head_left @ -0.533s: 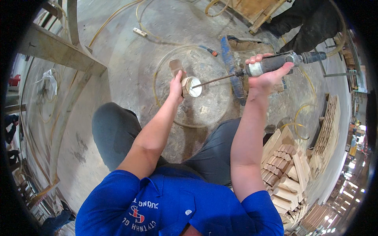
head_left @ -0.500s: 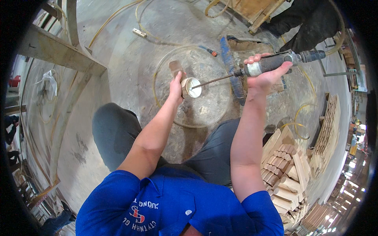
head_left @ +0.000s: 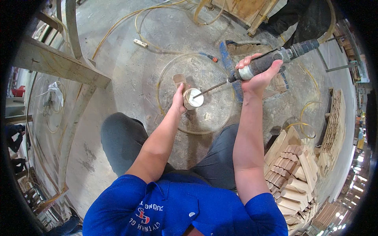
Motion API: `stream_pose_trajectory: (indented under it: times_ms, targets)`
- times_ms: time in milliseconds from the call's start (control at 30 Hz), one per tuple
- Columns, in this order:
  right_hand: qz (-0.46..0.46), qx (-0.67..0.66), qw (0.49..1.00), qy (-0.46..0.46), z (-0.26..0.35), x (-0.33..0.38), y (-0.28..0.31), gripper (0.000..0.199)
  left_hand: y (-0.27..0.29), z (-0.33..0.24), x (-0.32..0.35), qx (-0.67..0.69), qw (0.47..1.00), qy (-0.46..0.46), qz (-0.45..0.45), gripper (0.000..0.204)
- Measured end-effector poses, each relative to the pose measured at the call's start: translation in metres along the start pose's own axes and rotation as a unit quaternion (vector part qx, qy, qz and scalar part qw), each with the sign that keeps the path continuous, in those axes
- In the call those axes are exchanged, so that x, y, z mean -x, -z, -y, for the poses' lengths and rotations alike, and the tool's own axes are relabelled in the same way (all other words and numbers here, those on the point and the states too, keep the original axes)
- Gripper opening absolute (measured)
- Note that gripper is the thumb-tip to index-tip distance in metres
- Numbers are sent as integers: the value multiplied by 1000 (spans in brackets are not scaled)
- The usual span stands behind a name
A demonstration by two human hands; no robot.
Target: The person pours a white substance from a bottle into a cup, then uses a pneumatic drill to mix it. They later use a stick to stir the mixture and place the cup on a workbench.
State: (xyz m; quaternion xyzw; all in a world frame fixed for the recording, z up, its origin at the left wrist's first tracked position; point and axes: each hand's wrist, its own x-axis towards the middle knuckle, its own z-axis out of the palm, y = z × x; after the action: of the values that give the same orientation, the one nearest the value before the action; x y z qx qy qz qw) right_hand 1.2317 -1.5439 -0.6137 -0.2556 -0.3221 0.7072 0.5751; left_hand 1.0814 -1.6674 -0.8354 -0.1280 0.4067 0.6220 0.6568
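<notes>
My left hand (head_left: 179, 99) grips a small round tan cup (head_left: 191, 107) above the floor between my knees. White paste or liquid (head_left: 198, 98) fills its mouth. A flat brown piece (head_left: 178, 80) juts out beyond my left fingers; whether it belongs to the cup I cannot tell. In my right hand (head_left: 256, 78) is a dark air drill (head_left: 264, 65) with a pale band, tilted down to the left. Its long thin metal rod (head_left: 213, 87) reaches to the cup, the tip touching or dipping into the white contents.
A coiled clear hose (head_left: 158, 88) lies on the concrete floor. Beyond the drill sits a worn blue-edged tray (head_left: 225, 59). Wooden pieces (head_left: 293, 185) are piled at my right. A metal frame (head_left: 63, 65) stands left; a person's dark-clothed legs (head_left: 311, 23) are far right.
The drill and my right hand have come slightly left relative to the tray. The cup sits a little lower in the picture, the rod tip still at its white contents.
</notes>
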Motion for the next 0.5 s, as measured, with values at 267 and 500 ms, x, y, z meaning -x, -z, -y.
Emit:
stream_pose_trajectory:
  times_ms: [267, 500]
  targets:
    - [-5, -2, 1000, 4, 3, 0, -1, 67, 22, -2, -10, 21, 999, 31, -17, 36]
    - [4, 41, 999, 35, 20, -1, 9, 65, 5, -8, -8, 44, 997, 41, 37, 33]
